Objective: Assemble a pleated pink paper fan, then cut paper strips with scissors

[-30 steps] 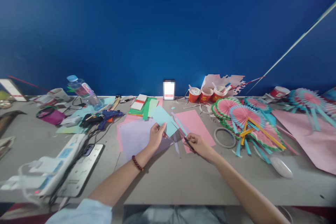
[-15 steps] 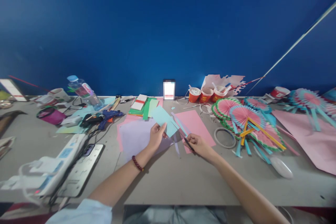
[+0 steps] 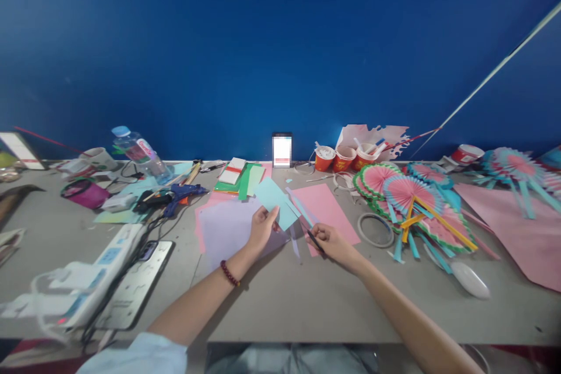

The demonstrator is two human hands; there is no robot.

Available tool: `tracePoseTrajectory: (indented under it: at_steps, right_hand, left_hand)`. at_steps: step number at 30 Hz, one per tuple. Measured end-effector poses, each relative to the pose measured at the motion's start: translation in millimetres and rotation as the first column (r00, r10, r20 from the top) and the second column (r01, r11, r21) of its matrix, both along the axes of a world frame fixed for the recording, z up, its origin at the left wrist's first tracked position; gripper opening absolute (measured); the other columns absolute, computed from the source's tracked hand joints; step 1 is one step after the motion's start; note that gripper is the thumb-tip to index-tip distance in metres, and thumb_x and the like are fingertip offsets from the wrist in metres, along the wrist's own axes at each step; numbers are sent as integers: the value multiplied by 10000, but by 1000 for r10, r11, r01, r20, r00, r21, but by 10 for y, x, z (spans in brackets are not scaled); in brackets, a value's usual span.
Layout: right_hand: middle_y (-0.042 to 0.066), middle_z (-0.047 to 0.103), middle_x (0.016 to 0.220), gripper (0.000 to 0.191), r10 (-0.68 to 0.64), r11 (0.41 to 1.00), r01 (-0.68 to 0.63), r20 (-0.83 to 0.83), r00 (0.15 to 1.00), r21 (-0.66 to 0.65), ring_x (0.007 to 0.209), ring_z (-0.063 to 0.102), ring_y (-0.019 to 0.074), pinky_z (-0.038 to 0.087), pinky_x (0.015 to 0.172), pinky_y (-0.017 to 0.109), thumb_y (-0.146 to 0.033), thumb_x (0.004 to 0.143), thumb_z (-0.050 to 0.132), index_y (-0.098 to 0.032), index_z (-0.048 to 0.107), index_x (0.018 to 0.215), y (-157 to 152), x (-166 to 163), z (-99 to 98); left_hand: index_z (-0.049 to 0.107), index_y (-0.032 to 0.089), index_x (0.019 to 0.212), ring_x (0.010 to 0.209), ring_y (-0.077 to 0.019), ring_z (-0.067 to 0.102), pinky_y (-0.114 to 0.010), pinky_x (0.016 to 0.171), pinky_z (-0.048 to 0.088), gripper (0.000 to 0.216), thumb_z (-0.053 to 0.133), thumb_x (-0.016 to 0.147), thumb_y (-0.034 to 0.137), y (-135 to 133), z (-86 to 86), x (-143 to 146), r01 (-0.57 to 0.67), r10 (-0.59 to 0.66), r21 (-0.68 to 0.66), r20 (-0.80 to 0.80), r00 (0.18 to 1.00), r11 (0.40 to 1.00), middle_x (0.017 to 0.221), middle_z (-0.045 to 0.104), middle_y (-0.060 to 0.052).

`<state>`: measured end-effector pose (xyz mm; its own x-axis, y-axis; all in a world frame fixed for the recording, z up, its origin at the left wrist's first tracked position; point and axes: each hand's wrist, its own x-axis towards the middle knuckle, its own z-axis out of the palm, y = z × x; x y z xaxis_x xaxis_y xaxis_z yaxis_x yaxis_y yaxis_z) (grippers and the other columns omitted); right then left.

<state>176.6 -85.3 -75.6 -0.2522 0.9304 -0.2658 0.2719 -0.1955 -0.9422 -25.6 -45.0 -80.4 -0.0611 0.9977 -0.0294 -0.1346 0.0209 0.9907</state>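
Note:
My left hand [image 3: 263, 228] is closed, pinching a light-blue sheet of paper [image 3: 272, 194] between thumb and fingers. The sheet is tilted, and a smaller flap shows at its right edge. My right hand [image 3: 329, 241] grips a slim black tool [image 3: 314, 239], pointing up and left toward the blue paper's lower right corner; its tip is too small to make out. Beneath the left hand lies a lilac sheet [image 3: 228, 228]. Thin lilac strips [image 3: 295, 245] lie between the hands. Behind the right hand rests a pink sheet [image 3: 326, 207].
Pleated paper fans [image 3: 412, 196] and a tape roll [image 3: 376, 229] lie to the right, near a white mouse [image 3: 470, 280]. Red cups [image 3: 345, 159] stand at the back. To the left are a power strip [image 3: 105, 266], a phone [image 3: 135, 286], a blue glue gun [image 3: 182, 196] and a bottle [image 3: 142, 152].
My left hand and the light-blue paper have shifted very slightly to the right. The right hand with the black tool stays in nearly the same place.

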Motion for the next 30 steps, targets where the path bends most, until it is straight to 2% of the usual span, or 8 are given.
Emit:
tracePoseTrajectory:
  at_steps: [19, 30]
  right_hand:
    - [-78, 464, 474, 354, 18, 1000, -18, -17, 1000, -7, 380, 338, 62, 230, 380, 204, -499, 747, 643, -213, 439, 706, -5, 11, -9]
    - [-74, 482, 476, 396, 10, 999, -11, -25, 1000, -44, 374, 322, 49, 223, 372, 192, -546, 723, 654, -207, 449, 721, -36, -35, 150]
  left_hand:
    - [540, 179, 643, 361, -101, 476, -233, 411, 386, 416, 714, 646, 557, -54, 33, 59, 31, -30, -48, 27, 999, 998, 422, 495, 61]
    - [580, 165, 696, 355, -100, 469, -230, 399, 384, 435, 718, 640, 573, -102, 26, 100, 90, -90, -45, 18, 996, 995, 431, 508, 59]
